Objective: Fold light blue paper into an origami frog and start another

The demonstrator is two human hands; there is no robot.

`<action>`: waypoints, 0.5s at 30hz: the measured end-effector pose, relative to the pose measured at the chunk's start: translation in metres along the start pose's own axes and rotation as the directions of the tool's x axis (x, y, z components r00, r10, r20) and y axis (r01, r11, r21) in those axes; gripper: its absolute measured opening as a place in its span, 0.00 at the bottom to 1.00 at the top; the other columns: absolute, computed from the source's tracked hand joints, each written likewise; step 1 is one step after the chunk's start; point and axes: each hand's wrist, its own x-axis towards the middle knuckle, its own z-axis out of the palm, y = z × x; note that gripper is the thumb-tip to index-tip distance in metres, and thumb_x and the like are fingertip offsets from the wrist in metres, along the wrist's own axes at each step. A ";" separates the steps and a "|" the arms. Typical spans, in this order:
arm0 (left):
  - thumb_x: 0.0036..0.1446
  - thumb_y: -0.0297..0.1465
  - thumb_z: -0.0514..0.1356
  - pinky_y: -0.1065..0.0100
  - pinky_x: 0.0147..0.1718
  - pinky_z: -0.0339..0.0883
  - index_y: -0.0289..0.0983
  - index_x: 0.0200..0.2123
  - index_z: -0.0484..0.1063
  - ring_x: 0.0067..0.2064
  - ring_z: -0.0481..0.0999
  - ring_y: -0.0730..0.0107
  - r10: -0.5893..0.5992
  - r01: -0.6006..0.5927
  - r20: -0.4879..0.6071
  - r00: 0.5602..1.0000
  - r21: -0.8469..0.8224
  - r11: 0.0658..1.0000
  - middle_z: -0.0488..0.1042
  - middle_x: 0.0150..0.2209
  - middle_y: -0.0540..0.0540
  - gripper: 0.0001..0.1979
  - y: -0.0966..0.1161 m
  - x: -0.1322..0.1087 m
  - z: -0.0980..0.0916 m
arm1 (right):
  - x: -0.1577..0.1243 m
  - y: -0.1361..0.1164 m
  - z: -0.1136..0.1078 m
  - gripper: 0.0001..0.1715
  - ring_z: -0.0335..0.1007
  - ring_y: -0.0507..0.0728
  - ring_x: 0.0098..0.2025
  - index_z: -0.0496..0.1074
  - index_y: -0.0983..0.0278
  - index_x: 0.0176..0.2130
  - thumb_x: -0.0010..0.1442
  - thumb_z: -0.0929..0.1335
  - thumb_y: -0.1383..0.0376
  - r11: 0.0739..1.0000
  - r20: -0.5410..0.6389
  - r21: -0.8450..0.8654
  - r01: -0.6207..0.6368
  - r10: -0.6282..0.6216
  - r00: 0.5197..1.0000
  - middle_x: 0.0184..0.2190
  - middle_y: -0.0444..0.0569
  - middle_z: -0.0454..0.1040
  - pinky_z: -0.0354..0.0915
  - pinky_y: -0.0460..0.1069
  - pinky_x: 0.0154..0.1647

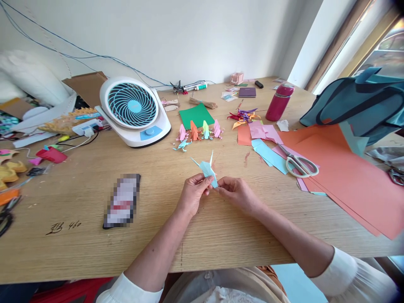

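My left hand (193,194) and my right hand (236,192) meet over the middle of the wooden table (78,235). Both pinch the near end of a light blue folded paper figure (206,168), whose thin points stick up and away from me. The fingers of each hand are closed on the paper. Behind it stands a row of small folded paper figures (198,132) in pink, orange and green.
A white desk fan (134,109) stands at the back left, a phone (122,201) lies left of my hands. Scissors (299,165) rest on coloured paper sheets (347,176) to the right. A red bottle (279,102), a green sheet (196,114) and a teal bag (362,103) sit farther back.
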 end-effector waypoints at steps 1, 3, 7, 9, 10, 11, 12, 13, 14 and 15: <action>0.41 0.39 0.73 0.76 0.21 0.54 0.33 0.32 0.81 0.26 0.64 0.80 -0.022 0.022 0.017 1.000 -0.001 1.000 0.71 0.24 0.50 0.17 0.001 0.000 -0.001 | 0.000 0.001 0.000 0.13 0.55 0.49 0.25 0.73 0.66 0.33 0.59 0.67 0.58 1.000 -0.007 -0.012 0.011 -0.011 1.000 0.23 0.41 0.66 0.51 0.45 0.25; 0.41 0.39 0.72 0.77 0.21 0.55 0.32 0.32 0.80 0.26 0.64 0.80 -0.061 0.060 0.058 0.996 0.014 0.998 0.71 0.23 0.51 0.17 0.003 -0.001 -0.002 | 0.000 0.002 -0.001 0.12 0.54 0.49 0.24 0.73 0.66 0.32 0.59 0.66 0.60 0.999 -0.002 -0.028 0.022 -0.022 1.000 0.22 0.41 0.65 0.51 0.45 0.25; 0.41 0.37 0.72 0.77 0.20 0.54 0.33 0.33 0.73 0.24 0.65 0.80 -0.028 0.027 0.027 0.999 0.036 0.999 0.70 0.23 0.53 0.19 0.004 0.000 -0.002 | -0.003 -0.004 0.000 0.08 0.56 0.49 0.25 0.71 0.65 0.33 0.59 0.66 0.63 1.000 0.045 0.002 0.014 -0.014 0.999 0.23 0.41 0.66 0.52 0.45 0.26; 0.40 0.36 0.73 0.77 0.19 0.53 0.37 0.33 0.66 0.23 0.67 0.78 0.031 -0.028 -0.060 0.998 0.050 0.998 0.69 0.22 0.56 0.21 0.000 0.001 -0.002 | -0.005 -0.006 0.002 0.06 0.58 0.49 0.25 0.67 0.64 0.36 0.57 0.67 0.64 0.998 0.016 0.055 -0.015 0.014 1.000 0.24 0.40 0.67 0.53 0.45 0.26; 0.40 0.35 0.72 0.77 0.19 0.53 0.38 0.32 0.62 0.23 0.68 0.78 0.066 -0.059 -0.100 0.993 0.068 0.996 0.69 0.21 0.57 0.22 -0.002 0.002 -0.002 | -0.006 -0.007 0.003 0.09 0.59 0.49 0.25 0.64 0.62 0.38 0.56 0.68 0.65 0.996 -0.009 0.086 -0.030 0.031 0.999 0.25 0.39 0.68 0.54 0.44 0.25; 0.41 0.35 0.72 0.77 0.19 0.54 0.39 0.30 0.58 0.22 0.69 0.77 0.105 -0.093 -0.124 0.987 0.097 0.991 0.68 0.21 0.58 0.23 -0.005 0.003 -0.002 | -0.007 -0.007 0.004 0.12 0.59 0.49 0.24 0.62 0.61 0.38 0.55 0.68 0.66 0.993 -0.037 0.109 -0.037 0.041 0.998 0.25 0.38 0.69 0.54 0.44 0.25; 0.42 0.34 0.71 0.77 0.20 0.55 0.40 0.29 0.56 0.22 0.69 0.77 0.147 -0.129 -0.133 0.980 0.134 0.983 0.68 0.21 0.58 0.24 -0.008 0.004 -0.003 | -0.009 -0.007 0.005 0.13 0.59 0.49 0.24 0.60 0.60 0.38 0.55 0.68 0.66 0.993 -0.065 0.115 -0.034 0.042 0.997 0.25 0.38 0.69 0.54 0.44 0.25; 0.44 0.34 0.71 0.76 0.22 0.57 0.40 0.28 0.54 0.23 0.70 0.77 0.191 -0.168 -0.127 0.973 0.175 0.970 0.69 0.21 0.58 0.23 -0.010 0.005 -0.004 | -0.010 -0.007 0.006 0.14 0.60 0.49 0.24 0.59 0.60 0.38 0.55 0.68 0.67 0.994 -0.087 0.103 -0.022 0.031 0.996 0.26 0.38 0.69 0.55 0.44 0.25; 0.45 0.34 0.70 0.76 0.24 0.59 0.40 0.28 0.55 0.23 0.70 0.77 0.234 -0.206 -0.115 0.965 0.218 0.954 0.69 0.22 0.58 0.22 -0.012 0.006 -0.005 | -0.012 -0.006 0.007 0.13 0.61 0.49 0.24 0.59 0.59 0.39 0.55 0.68 0.67 0.997 -0.103 0.072 -0.007 0.014 0.995 0.27 0.38 0.69 0.56 0.44 0.26; 0.47 0.34 0.69 0.75 0.26 0.61 0.39 0.28 0.56 0.24 0.70 0.77 0.271 -0.238 -0.099 0.958 0.260 0.936 0.69 0.22 0.58 0.21 -0.014 0.007 -0.006 | -0.014 -0.006 0.008 0.13 0.61 0.49 0.25 0.60 0.59 0.41 0.56 0.67 0.67 1.000 -0.113 0.027 0.007 -0.004 0.994 0.28 0.39 0.70 0.57 0.44 0.27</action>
